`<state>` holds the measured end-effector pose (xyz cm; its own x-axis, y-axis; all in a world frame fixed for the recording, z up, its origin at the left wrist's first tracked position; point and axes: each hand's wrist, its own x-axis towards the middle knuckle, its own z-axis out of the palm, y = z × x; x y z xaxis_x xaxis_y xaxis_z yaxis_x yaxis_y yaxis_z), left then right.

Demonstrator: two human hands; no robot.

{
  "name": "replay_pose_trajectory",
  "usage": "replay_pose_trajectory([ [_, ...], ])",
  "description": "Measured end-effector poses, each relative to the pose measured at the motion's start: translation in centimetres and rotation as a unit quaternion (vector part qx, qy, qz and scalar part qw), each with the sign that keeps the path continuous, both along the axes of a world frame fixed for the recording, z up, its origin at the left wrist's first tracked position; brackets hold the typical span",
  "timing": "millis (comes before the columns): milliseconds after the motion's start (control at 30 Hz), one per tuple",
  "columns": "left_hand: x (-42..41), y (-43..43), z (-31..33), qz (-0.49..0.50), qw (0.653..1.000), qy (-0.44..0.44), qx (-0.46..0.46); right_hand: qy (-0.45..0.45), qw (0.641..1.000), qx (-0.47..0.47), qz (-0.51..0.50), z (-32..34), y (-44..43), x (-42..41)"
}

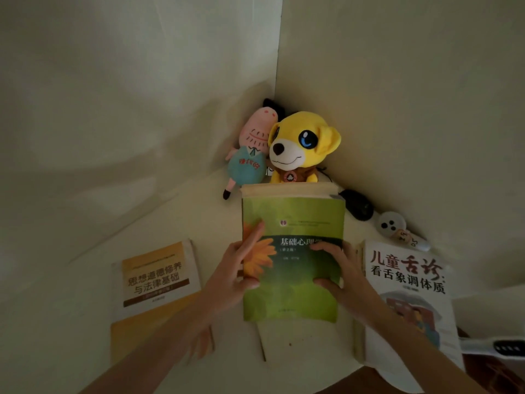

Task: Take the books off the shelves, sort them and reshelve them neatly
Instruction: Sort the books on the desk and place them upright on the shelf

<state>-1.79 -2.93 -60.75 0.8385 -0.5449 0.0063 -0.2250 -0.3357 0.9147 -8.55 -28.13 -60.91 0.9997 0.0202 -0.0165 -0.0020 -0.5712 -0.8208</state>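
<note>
A thick green book [295, 220] with an orange flower on its cover is held between both hands in the middle of the view, cover facing me. My left hand [235, 277] grips its left edge, thumb on the cover. My right hand [338, 275] grips its right edge, fingers curled over the cover. Under the green book lies a pale book [301, 342] on the cream surface [71, 308]. An orange and white book [154, 282] lies flat to the left. A white book [409, 282] with large black and red title lies on a stack to the right.
A yellow plush dog [301, 146] and a pink plush pig [250, 149] sit in the corner where two cream walls meet, just behind the green book. A black object [358, 204] and a small white gadget [393, 224] lie along the right wall.
</note>
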Motion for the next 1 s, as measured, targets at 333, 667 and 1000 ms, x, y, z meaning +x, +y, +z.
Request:
replay_pose_trajectory([
  [333, -1.2, 7.5, 1.1, 0.066, 0.986, 0.147, -0.048, 0.166, 0.967, 0.179, 0.074, 1.3, 5.6, 2.3],
  [667, -3.1, 16.0, -0.1, 0.126, 0.979, 0.15, -0.055, 0.214, 0.948, 0.212, 0.108, 1.1, 13.5, 3.3],
  [1000, -4.8, 19.0, -0.4, 0.209, 0.954, 0.197, -0.088, 0.231, 0.947, 0.165, 0.15, 1.1, 16.6, 3.9],
])
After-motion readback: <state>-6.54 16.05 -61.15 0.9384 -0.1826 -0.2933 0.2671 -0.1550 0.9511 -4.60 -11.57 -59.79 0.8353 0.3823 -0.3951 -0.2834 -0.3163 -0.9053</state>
